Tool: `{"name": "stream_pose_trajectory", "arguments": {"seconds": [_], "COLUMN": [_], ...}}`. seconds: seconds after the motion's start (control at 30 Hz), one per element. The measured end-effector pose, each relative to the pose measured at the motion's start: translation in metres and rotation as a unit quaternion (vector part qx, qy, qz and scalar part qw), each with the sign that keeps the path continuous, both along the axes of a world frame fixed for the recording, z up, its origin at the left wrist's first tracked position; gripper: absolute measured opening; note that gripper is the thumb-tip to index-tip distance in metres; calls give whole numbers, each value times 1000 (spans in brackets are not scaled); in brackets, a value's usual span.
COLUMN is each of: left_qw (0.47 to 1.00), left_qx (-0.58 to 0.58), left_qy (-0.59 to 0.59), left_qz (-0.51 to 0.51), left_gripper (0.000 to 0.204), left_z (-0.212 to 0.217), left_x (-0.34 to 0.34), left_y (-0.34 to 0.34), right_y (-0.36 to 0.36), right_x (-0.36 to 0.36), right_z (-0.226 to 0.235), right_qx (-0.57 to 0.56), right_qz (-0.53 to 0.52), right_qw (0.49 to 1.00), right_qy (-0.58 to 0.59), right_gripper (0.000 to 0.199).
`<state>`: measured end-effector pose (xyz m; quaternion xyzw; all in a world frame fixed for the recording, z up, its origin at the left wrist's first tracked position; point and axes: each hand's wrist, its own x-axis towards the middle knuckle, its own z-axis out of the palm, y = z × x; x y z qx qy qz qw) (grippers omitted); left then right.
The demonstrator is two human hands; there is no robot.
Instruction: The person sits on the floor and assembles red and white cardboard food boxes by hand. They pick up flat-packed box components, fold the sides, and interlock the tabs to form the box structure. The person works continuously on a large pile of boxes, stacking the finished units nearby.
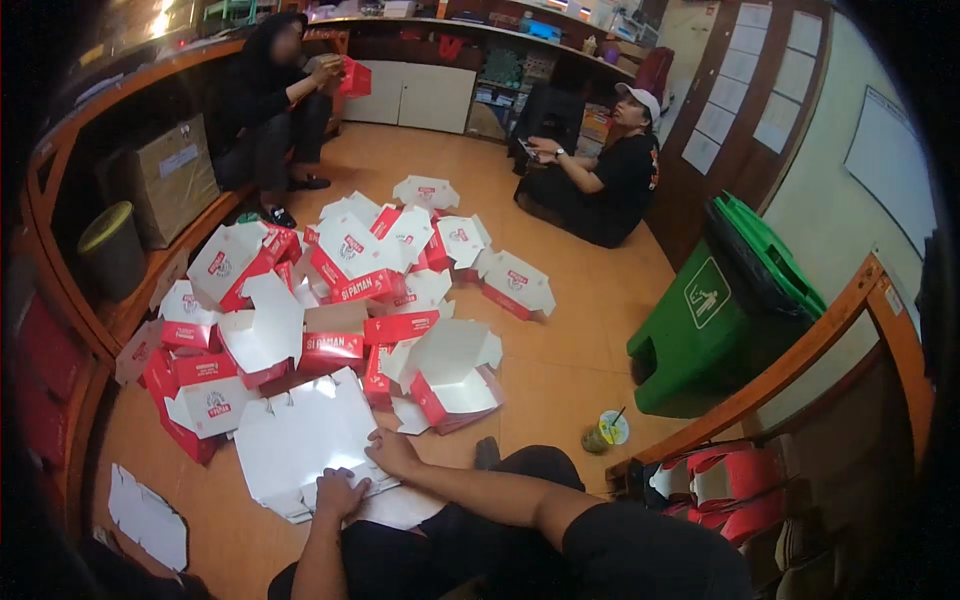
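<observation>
A flat cardboard box blank (pixel 290 440), white side up, lies over my lap and the floor in front of me. My left hand (pixel 341 492) is closed on its near edge, fingers curled over a folded flap. Just to the right, my right hand (pixel 393 453) grips the same blank by its right edge, thumb and fingers bent. What lies beneath my fingers is hidden. Beyond the blank spreads a heap of red-and-white folded boxes (pixel 333 345), many with lids standing up. One box with a raised lid (pixel 455 395) sits nearest my right hand.
A white cardboard sheet (pixel 148 520) lies at lower left. On the right stand a green bin (pixel 690 320), a drink cup (pixel 606 432) and stacked red cartons (pixel 735 485) behind a wooden frame. One person (pixel 270 110) handles a red box; another person (pixel 600 180) sits on the floor.
</observation>
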<state>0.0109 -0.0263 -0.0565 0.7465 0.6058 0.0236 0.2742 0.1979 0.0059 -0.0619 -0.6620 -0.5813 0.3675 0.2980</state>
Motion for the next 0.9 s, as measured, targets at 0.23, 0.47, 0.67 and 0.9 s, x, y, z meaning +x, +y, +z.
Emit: {"name": "stream_pose_trajectory", "arguments": {"seconds": [0.23,0.47,0.67,0.9], "left_qw": [1000,1000,1000,998], "left_qx": [-11,-19,-27,-34], "left_qy": [21,2,9,51], "left_qz": [-9,3,-3,-28], "left_gripper": [57,56,57,79], "left_z": [-3,1,-8,43], "left_x": [-6,-5,-9,8], "left_y": [-2,-2,0,-15], "right_y": [-6,-15,-16,-3], "right_x": [-6,-11,-12,-4], "right_z": [8,9,16,-4], "right_qx": [-18,80,-5,-145], "right_qz": [-26,-16,13,-111], "right_qw": [998,990,999,956], "right_qy": [-54,-117,-33,230], "right_gripper": [39,34,41,52]}}
